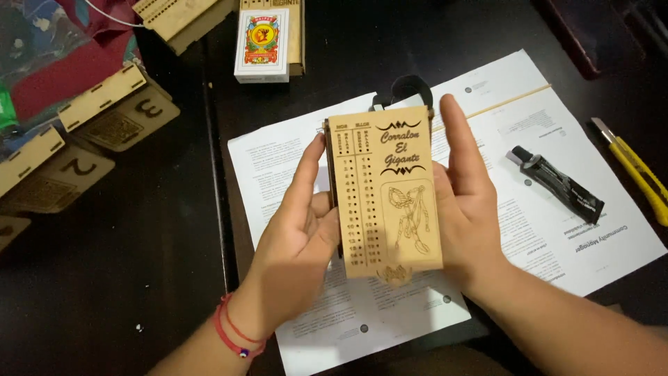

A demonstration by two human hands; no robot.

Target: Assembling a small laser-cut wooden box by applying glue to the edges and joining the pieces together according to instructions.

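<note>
While both hands press flat against its long edges, the engraved wooden box [385, 191] stands upright above the printed paper sheets [292, 150] on the dark surface [125, 278]. The left hand [296, 233] forms one side of the grip, fingers straight and thumb behind; the right hand [467, 198] forms the other, fingers extended upward, so the box is clamped between 2 open palms. Right of the grip lie a black glue tube [560, 184] and a yellow utility knife [637, 170]; beyond it, a card deck box [261, 45]; left, numbered wooden pieces [104, 132]
</note>
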